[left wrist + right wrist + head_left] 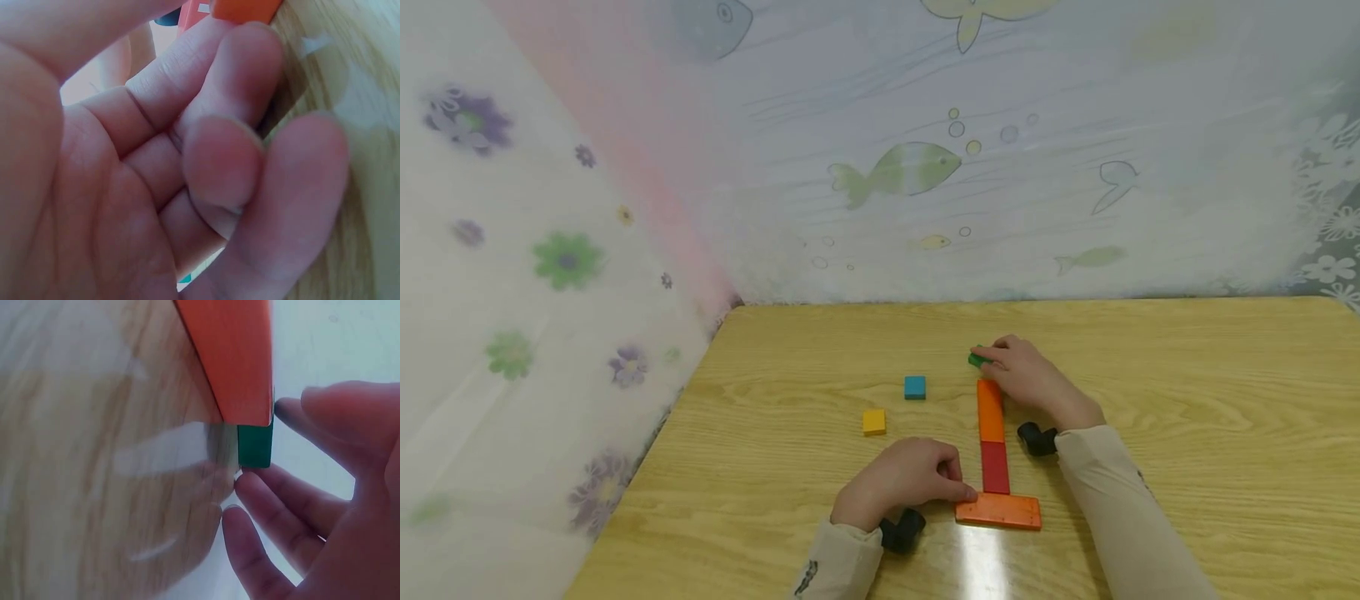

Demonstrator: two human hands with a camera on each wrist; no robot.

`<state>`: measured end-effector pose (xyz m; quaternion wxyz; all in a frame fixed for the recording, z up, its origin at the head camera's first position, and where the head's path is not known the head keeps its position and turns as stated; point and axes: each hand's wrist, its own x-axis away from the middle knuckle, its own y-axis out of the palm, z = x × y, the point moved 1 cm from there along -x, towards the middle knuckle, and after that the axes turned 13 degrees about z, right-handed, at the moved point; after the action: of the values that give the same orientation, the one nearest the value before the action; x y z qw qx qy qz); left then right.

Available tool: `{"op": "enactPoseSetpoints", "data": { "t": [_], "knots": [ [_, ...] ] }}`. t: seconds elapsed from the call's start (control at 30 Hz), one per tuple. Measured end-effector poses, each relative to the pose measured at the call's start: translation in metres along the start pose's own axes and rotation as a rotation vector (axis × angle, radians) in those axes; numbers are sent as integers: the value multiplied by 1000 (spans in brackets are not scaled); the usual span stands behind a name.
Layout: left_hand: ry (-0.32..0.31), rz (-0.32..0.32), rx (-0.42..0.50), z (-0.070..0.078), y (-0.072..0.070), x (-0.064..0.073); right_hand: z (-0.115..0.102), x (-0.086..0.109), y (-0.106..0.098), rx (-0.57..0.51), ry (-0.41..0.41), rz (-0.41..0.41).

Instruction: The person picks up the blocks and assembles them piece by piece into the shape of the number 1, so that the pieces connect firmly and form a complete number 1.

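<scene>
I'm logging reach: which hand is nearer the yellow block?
Left. Left hand: close by, on the person's side of the yellow block; right hand: farther off, at the green block.

A pale fish-patterned wall (1045,204) stands behind the far edge of the wood-grained table (1210,383); a flowered wall (542,333) flanks its left edge.

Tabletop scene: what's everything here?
Wood-grain table: 1, yellowish, foreground
Yellow block: 1, yellow, leftmost
Blue block: 1, blue, right of yellow
Crosswise bar: 1, orange, nearest
Red block: 1, red, between bars
Lengthwise bar: 1, orange, beyond red
Green block: 1, green, farthest
Fish-print wall: 1, pale, behind
Flower-print wall: 1, white, left
Wrist cameras: 2, black, wrists
Sleeves: 2, beige, forearms
Left hand: 1, bare, touching crosswise bar
Right hand: 1, bare, gripping green block
</scene>
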<state>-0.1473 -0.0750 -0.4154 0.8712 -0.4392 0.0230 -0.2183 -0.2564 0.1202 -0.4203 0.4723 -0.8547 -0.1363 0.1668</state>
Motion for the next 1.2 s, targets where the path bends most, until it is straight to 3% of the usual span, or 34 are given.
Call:
{"op": "enactPoseSetpoints", "data": {
  "t": [0.3, 0.57, 1.2],
  "knots": [
    [-14, -6, 9, -1, 2, 0, 3, 0, 1, -24, 23, 55],
    [-21, -5, 1, -1, 4, 1, 3, 1, 3, 28, 23, -28],
    [-24, 0, -9, 1, 0, 1, 9, 0, 0, -15, 41, 64]
  ]
}}
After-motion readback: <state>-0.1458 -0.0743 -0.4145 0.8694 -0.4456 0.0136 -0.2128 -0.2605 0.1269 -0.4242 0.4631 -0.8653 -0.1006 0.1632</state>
